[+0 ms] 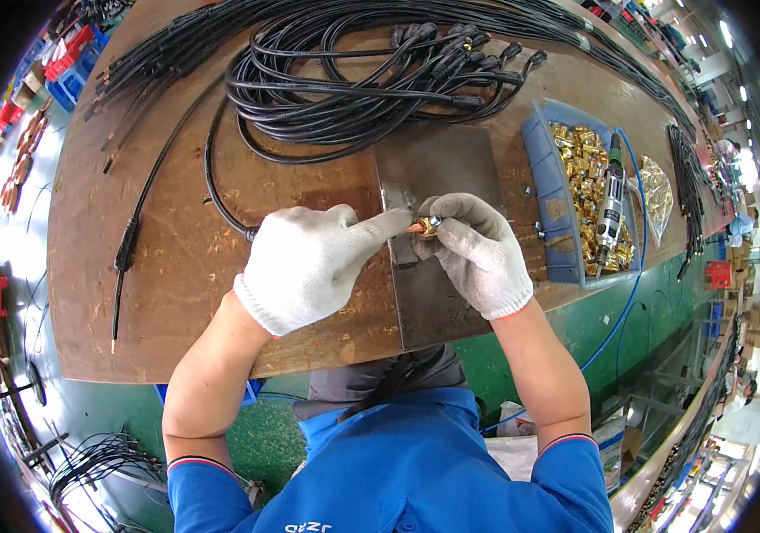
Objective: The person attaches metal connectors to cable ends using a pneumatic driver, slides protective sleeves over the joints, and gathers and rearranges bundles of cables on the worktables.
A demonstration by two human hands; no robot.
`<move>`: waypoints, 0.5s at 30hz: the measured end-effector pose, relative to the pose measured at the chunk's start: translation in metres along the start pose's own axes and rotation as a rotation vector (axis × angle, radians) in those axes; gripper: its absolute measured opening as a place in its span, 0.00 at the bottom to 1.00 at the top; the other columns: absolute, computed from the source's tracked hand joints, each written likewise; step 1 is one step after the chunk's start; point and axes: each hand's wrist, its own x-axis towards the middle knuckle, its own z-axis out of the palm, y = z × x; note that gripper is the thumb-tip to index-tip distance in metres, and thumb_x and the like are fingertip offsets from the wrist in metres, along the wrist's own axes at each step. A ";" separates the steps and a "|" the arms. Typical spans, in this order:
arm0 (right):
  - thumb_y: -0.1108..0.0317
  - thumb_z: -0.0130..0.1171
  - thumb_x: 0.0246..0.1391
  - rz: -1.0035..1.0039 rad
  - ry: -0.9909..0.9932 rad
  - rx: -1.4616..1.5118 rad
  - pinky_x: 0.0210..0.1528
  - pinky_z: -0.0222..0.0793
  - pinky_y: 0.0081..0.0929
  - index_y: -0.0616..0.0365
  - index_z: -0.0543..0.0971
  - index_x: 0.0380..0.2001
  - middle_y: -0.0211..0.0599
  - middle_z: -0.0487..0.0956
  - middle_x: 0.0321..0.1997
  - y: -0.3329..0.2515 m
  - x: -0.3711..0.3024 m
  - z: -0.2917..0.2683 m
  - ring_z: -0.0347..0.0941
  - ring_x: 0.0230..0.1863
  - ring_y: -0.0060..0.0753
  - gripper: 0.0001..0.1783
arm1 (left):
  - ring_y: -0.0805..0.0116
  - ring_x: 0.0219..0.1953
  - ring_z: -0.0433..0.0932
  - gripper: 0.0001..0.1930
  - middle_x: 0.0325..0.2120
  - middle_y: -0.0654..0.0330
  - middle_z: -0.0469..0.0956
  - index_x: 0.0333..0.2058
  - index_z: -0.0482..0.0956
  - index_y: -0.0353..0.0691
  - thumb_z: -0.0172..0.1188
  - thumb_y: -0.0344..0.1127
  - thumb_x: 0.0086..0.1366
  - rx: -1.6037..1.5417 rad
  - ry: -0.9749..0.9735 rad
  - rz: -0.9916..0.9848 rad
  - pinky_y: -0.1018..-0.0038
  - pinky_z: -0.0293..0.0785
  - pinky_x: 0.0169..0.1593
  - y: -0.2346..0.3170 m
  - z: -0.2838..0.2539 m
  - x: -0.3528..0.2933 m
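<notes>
Both of my hands wear white knit gloves and meet over a dark metal plate (pixel 442 306) on the bench. My left hand (pixel 300 266) is closed round a black cable (pixel 212 169), its index finger stretched toward the right hand. Bare copper strands (pixel 415 228) show at the cable's end, just past that fingertip. My right hand (pixel 489 266) pinches a small brass terminal (pixel 430 224) with a silvery screw between thumb and fingers. The copper meets the terminal; how deep it sits inside is hidden by the fingers.
A blue bin (pixel 565 258) of brass terminals (pixel 580 164) stands at right, a power screwdriver (pixel 611 209) with a blue hose (pixel 637 280) lying across it. Coiled black cables (pixel 309 102) fill the bench's far side. Another cable (pixel 128 240) lies left; a clear bag (pixel 657 197) lies beyond the bin.
</notes>
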 end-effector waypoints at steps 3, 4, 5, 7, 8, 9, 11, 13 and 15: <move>0.73 0.64 0.66 0.008 0.031 -0.040 0.50 0.81 0.38 0.62 0.83 0.50 0.41 0.83 0.53 0.003 0.000 -0.004 0.82 0.50 0.38 0.11 | 0.57 0.20 0.77 0.25 0.19 0.59 0.73 0.57 0.85 0.55 0.67 0.31 0.60 0.046 0.003 0.022 0.60 0.73 0.25 -0.001 0.003 -0.002; 0.73 0.64 0.66 0.011 0.031 -0.041 0.50 0.81 0.38 0.62 0.83 0.50 0.41 0.83 0.53 0.003 0.000 -0.003 0.82 0.50 0.38 0.11 | 0.57 0.20 0.77 0.25 0.19 0.59 0.73 0.57 0.85 0.55 0.67 0.31 0.60 0.045 0.003 0.020 0.60 0.73 0.25 -0.001 0.002 -0.002; 0.73 0.64 0.65 0.017 0.052 -0.067 0.50 0.81 0.39 0.62 0.83 0.50 0.41 0.84 0.53 0.003 0.000 -0.002 0.82 0.50 0.38 0.11 | 0.58 0.20 0.77 0.26 0.19 0.60 0.73 0.58 0.85 0.55 0.66 0.30 0.58 0.071 0.007 0.033 0.61 0.72 0.25 0.000 0.001 -0.002; 0.73 0.64 0.65 0.026 0.072 -0.094 0.51 0.81 0.39 0.63 0.83 0.50 0.42 0.84 0.52 0.002 -0.001 -0.002 0.83 0.50 0.38 0.12 | 0.59 0.20 0.77 0.27 0.19 0.60 0.72 0.58 0.85 0.55 0.66 0.30 0.57 0.096 0.011 0.043 0.61 0.72 0.24 0.000 0.001 -0.003; 0.73 0.65 0.65 0.037 0.100 -0.159 0.52 0.81 0.37 0.63 0.83 0.50 0.41 0.85 0.52 0.001 -0.001 -0.002 0.83 0.50 0.36 0.12 | 0.59 0.20 0.77 0.28 0.18 0.60 0.72 0.58 0.85 0.55 0.65 0.30 0.56 0.113 0.009 0.051 0.61 0.71 0.24 -0.001 0.002 -0.003; 0.73 0.65 0.64 0.047 0.128 -0.224 0.52 0.80 0.34 0.64 0.83 0.51 0.40 0.85 0.52 0.000 -0.001 0.000 0.83 0.50 0.33 0.13 | 0.59 0.20 0.77 0.28 0.18 0.60 0.71 0.57 0.84 0.55 0.65 0.31 0.56 0.129 0.006 0.058 0.61 0.71 0.24 -0.001 0.003 -0.004; 0.74 0.66 0.65 0.041 0.143 -0.370 0.54 0.79 0.28 0.64 0.83 0.51 0.37 0.86 0.50 -0.006 -0.002 0.010 0.82 0.49 0.28 0.13 | 0.58 0.20 0.78 0.27 0.19 0.60 0.72 0.57 0.84 0.54 0.65 0.31 0.56 0.140 -0.003 0.047 0.60 0.72 0.25 -0.002 0.005 -0.005; 0.74 0.66 0.65 0.034 0.156 -0.515 0.55 0.77 0.21 0.64 0.83 0.52 0.34 0.86 0.48 -0.007 -0.002 0.014 0.82 0.49 0.22 0.13 | 0.58 0.21 0.78 0.26 0.19 0.59 0.72 0.56 0.84 0.54 0.65 0.31 0.56 0.150 -0.013 0.036 0.60 0.72 0.25 -0.003 0.006 -0.007; 0.75 0.66 0.66 0.018 0.127 -0.621 0.54 0.77 0.21 0.63 0.84 0.51 0.32 0.86 0.47 -0.006 -0.001 0.015 0.81 0.49 0.20 0.12 | 0.54 0.23 0.80 0.20 0.21 0.58 0.75 0.52 0.85 0.51 0.66 0.32 0.59 0.113 -0.023 0.019 0.59 0.74 0.27 -0.003 0.006 -0.006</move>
